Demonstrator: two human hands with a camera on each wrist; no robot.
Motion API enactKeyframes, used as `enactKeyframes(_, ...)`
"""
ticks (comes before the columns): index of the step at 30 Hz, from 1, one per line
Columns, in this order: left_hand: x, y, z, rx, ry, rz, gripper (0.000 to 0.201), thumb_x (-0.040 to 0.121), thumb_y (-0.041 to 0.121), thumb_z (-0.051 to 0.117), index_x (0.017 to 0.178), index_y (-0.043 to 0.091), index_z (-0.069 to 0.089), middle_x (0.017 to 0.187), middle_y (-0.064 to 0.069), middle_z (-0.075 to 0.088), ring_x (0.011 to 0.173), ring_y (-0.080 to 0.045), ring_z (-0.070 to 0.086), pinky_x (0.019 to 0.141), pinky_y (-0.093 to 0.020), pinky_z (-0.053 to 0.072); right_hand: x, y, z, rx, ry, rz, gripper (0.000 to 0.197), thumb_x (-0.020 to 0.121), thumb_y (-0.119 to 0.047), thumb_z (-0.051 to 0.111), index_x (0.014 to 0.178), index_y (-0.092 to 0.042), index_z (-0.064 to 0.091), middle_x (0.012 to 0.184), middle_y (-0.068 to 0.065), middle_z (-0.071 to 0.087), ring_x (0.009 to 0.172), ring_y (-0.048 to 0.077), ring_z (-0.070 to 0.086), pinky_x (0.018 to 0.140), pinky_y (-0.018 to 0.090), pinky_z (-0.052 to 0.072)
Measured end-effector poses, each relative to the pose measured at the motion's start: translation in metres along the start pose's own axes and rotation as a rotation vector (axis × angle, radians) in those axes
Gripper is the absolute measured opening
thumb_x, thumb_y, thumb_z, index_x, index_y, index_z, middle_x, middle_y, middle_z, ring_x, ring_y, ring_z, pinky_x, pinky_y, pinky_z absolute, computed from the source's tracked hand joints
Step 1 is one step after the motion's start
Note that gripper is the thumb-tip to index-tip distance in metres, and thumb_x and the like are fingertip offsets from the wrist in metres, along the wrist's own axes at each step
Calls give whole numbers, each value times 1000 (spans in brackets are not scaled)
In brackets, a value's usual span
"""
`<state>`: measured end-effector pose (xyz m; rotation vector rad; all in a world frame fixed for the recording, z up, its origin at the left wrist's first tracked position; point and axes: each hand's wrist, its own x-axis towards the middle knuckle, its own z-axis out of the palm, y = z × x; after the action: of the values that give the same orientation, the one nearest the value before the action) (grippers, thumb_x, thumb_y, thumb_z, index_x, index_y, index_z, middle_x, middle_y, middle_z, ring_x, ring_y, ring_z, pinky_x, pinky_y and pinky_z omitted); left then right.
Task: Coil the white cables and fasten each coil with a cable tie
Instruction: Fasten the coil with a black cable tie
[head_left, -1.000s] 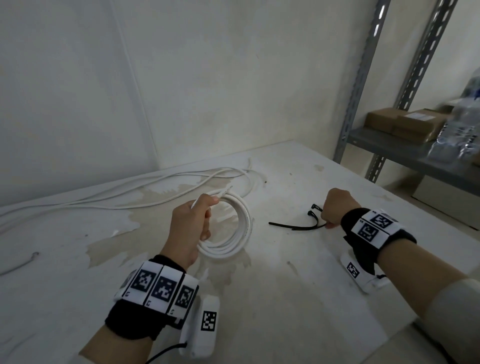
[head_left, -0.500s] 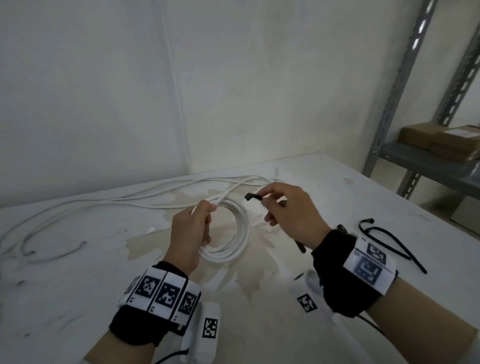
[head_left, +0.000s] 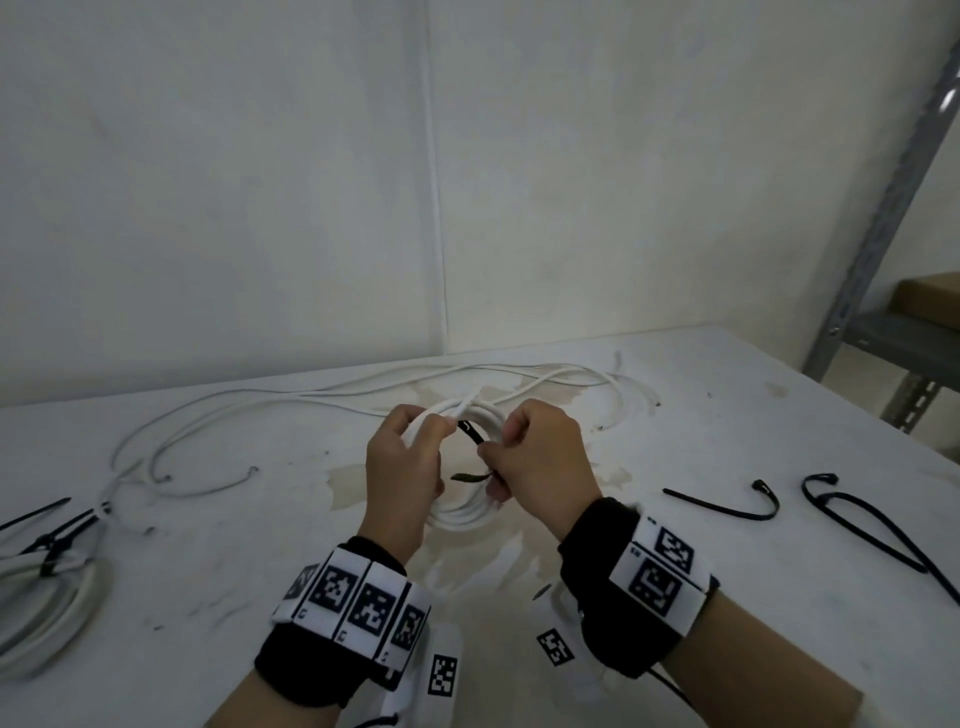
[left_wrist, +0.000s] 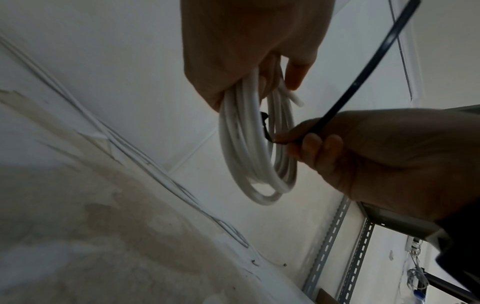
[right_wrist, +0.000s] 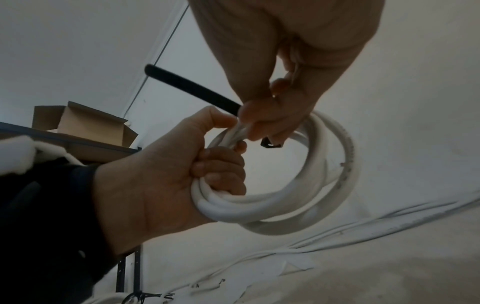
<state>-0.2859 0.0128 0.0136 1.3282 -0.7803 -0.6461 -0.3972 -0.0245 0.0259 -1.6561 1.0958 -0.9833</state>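
Since a second ago, when it was at the spare ties on the right of the worktop (head_left: 675, 597), my right hand (head_left: 540, 462) has come across to the coil (head_left: 462, 512) with one black cable tie (head_left: 474, 432), and the coil has been lifted off the surface. My left hand (head_left: 402, 467) has its fingers (right_wrist: 221, 164) curled tight round the coil's bundled turns, holding it upright over the stained middle of the worktop. My right fingers (left_wrist: 315, 144) pinch the tie close to its head, which sits inside the ring just beside the strands; the long tail sticks out past my hand.

By my reckoning I am about midway. One fastened coil (head_left: 47, 613) already lies at the worktop's left edge with a black tie round it. This one is wound but not yet tied: the tie is threaded into the opening, not closed on itself. Loose white cable (head_left: 322, 397) lies spread along the far edge, so at least one more is left to coil. Two spare ties (head_left: 727, 509) wait near the right edge.
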Motion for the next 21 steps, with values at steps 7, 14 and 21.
enactKeyframes(7,-3,2,4,20,-113,23,13,85,8,55,73,12,55,40,9,34,38,-7,30,38,-20,27,1,-5,7,183,94,-88,39,79,2,64,59,-13,36,58,15,51,35,16,54,37,22,41)
enactKeyframes(14,-3,4,6,-50,-174,-88,15,86,8,52,91,15,64,39,10,31,36,-6,27,40,-20,25,-4,5,4,310,42,-114,34,82,2,63,62,-12,40,58,10,56,40,13,60,42,22,46)
enactKeyframes(21,-1,8,3,-177,-167,-117,15,88,9,50,97,14,62,43,8,28,36,-6,24,38,-16,24,-10,12,-10,176,-226,-246,41,83,13,53,86,-26,66,82,-3,64,68,10,66,73,24,55)
